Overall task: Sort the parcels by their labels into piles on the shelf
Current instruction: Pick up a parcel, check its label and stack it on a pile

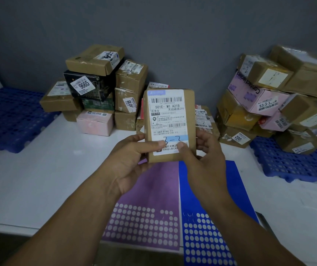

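Head view: left grip (132, 160) and right grip (205, 158) hold one labelled parcel (170, 120) upright over the white shelf (38, 179).

White shelf (48, 169), pretty loaded: two dotted sheets, two blue mats, parcel heaps along the wall.
Right under the left grip (132, 160) and right grip (205, 156) lie a purple dotted sheet (150, 192) and a blue dotted sheet (236, 189), flat, edge to edge. Behind and left of the left grip there's a stack of boxes (127, 83) with a pink box (95, 122) at its front, and further left a blue grid mat (10, 120). Behind and right of the right grip sits another heap (236, 116), partly on a second blue mat (292, 166).
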